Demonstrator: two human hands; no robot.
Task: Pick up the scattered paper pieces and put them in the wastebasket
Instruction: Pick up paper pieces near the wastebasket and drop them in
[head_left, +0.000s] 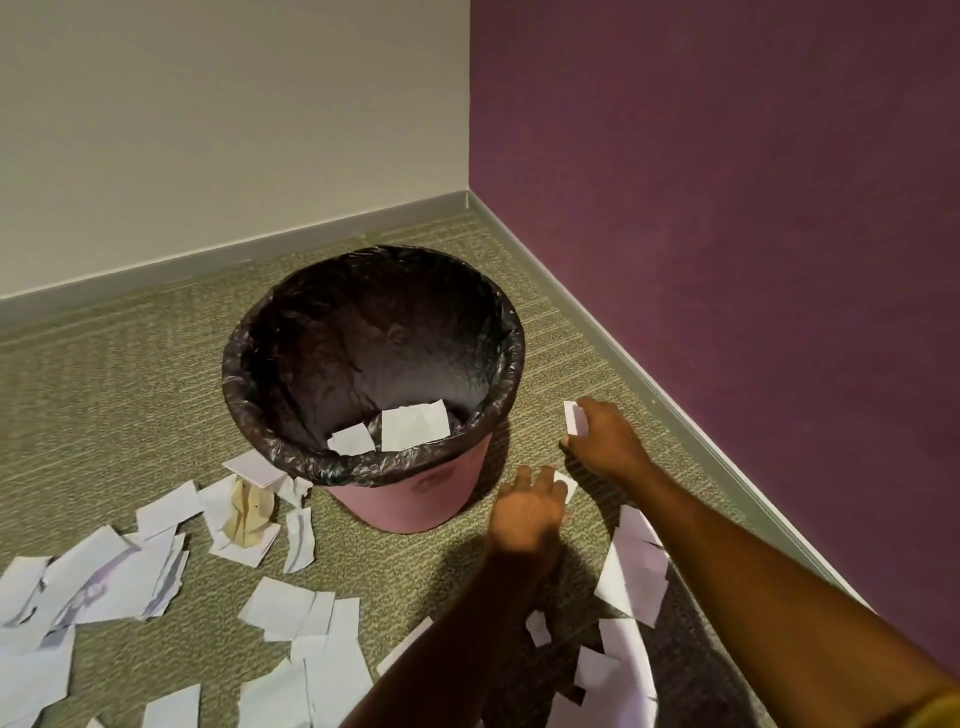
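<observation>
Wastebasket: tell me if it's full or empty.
Nearly empty. The wastebasket stands upright, and only two paper pieces show low inside its black liner. The rest of the visible liner is bare.

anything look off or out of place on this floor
Torn paper pieces litter the carpet beside the wastebasket; only two show inside. One crumpled tan scrap stands out among the white ones.

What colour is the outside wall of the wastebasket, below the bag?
Pink. The head view shows the wastebasket wall below the dark bag liner.
</observation>
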